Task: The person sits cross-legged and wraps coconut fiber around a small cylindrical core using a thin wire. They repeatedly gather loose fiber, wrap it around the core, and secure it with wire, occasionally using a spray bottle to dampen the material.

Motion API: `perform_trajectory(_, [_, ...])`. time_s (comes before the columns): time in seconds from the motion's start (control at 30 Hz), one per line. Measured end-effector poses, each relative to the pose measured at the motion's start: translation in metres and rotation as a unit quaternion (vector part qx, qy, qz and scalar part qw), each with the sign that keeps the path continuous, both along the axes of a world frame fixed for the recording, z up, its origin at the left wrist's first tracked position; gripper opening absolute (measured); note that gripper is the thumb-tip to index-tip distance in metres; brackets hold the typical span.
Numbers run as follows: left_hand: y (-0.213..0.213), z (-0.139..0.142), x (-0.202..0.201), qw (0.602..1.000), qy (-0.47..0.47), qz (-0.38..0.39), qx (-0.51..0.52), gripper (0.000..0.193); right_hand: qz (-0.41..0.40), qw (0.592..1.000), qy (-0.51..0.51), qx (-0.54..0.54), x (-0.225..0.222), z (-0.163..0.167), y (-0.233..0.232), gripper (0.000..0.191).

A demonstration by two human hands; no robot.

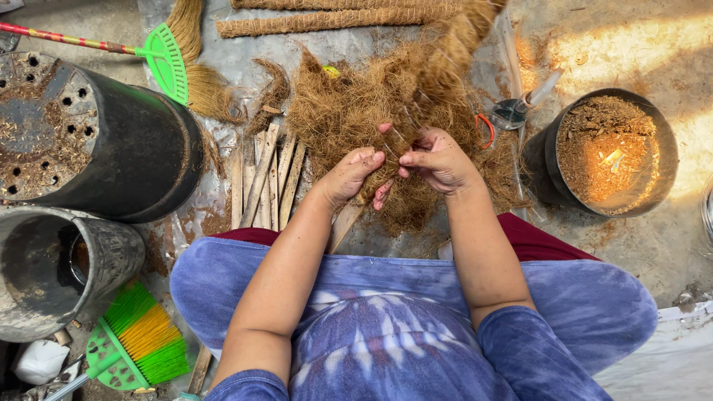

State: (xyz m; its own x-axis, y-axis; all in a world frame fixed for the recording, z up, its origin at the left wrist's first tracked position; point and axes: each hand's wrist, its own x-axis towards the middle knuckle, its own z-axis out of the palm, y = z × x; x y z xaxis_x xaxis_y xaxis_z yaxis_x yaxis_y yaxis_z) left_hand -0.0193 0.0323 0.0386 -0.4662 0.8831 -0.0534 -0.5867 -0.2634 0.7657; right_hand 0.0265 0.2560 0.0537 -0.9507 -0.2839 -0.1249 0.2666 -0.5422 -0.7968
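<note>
Item, as I see it from afar: left hand (349, 177) and right hand (440, 158) both pinched closed on coconut fibre (356, 104) heaped over the wooden stick (343, 225); best wound tight, evenly, thin thread (411, 119) kept taut.

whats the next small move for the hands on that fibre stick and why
Probably wind the thin thread another turn: both hands, left hand and right hand, pinch coconut fibre against a wooden stick, and much fibre hangs loose around it.

fingers (386, 194) part-buried in coconut fibre (356, 104), pot (41, 271) cut off left
</note>
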Motion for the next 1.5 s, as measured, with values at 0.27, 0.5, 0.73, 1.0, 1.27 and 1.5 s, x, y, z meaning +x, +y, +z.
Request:
perform_trajectory(0.27, [-0.001,0.014,-0.011,0.996,0.011,0.019,-0.083,0.04,-0.047,0.995,0.03,0.086,-0.001,0.009,-0.002,0.041])
perform_trajectory(0.5, [-0.004,0.014,0.003,0.998,-0.038,-0.021,0.055,0.055,0.01,0.997,0.032,-0.068,0.009,0.026,-0.01,0.035])
perform_trajectory(0.73, [-0.004,0.006,0.004,0.998,-0.02,-0.05,0.025,0.059,-0.014,1.0,0.009,-0.022,0.012,0.039,-0.012,0.049])
perform_trajectory(1.0, [0.02,0.002,0.006,0.851,0.42,0.264,-0.175,0.045,-0.231,0.964,0.082,0.104,-0.002,0.013,-0.012,0.058])
perform_trajectory(1.27, [0.026,0.007,0.017,0.812,0.368,0.335,-0.304,0.037,-0.2,0.977,0.071,-0.024,-0.006,0.0,-0.019,0.035])
perform_trajectory(1.5, [0.021,-0.005,0.003,0.871,0.221,0.41,-0.156,0.03,-0.113,0.959,0.113,-0.235,0.0,0.001,-0.023,0.027])
